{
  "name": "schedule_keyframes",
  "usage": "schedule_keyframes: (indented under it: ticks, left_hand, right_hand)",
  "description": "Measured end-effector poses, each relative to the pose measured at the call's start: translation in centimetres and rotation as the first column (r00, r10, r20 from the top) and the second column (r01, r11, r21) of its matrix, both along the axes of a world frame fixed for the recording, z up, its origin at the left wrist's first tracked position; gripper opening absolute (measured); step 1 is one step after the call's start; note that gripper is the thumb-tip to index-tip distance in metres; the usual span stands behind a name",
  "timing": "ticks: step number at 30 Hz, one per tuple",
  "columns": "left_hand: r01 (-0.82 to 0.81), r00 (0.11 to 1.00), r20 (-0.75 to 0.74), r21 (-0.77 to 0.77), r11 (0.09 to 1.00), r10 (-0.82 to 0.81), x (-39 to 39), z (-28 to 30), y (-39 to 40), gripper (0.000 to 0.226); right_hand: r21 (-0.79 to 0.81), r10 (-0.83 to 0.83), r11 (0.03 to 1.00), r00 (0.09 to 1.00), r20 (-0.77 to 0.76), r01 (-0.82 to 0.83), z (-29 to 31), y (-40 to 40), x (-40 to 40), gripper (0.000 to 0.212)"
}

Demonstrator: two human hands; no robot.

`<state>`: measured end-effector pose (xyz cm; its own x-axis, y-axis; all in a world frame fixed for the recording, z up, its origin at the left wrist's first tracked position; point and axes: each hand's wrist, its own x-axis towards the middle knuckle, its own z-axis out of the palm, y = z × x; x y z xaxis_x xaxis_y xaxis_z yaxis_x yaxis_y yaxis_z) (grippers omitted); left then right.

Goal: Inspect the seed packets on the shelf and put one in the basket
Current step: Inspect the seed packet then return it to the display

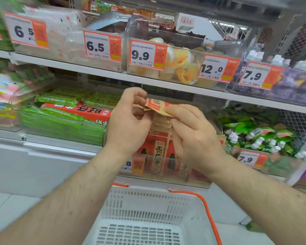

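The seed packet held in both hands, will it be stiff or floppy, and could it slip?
The seed packet looks like thin paper, bending between the left hand and right hand, so probably floppy. Fingertip pinches carry it, so likely light. Its matte look suggests little slipping. It should drop flat into the basket.

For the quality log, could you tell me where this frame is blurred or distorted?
Head view: left packets motion-smeared; hands and seed packet fairly sharp; shelf edges bow from the wide lens; glare on the clear bins.
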<state>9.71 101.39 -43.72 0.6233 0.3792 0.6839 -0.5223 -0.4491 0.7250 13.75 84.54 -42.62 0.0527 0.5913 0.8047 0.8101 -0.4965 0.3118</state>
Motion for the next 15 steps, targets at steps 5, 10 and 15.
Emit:
schedule_keyframes:
  ticks: [5, 10, 15]
  left_hand:
    - [0.032, 0.982, 0.18, 0.15, 0.988, -0.059, -1.9, 1.8, -0.9, 0.028]
    - [0.098, 0.942, 0.309, 0.122, 0.988, -0.132, -4.0, 3.5, -2.3, 0.011]
    - [0.136, 0.956, 0.248, 0.103, 0.985, -0.158, -5.2, 3.7, -2.4, 0.019]
  right_hand:
    - [0.165, 0.088, 0.981, 0.994, 0.066, -0.098, 2.6, -1.0, -1.5, 0.027]
    - [0.311, 0.156, 0.93, 0.977, 0.147, -0.196, 4.7, -0.9, -3.7, 0.035]
    - [0.361, 0.21, 0.907, 0.976, 0.058, -0.217, 5.0, -1.0, -4.8, 0.022]
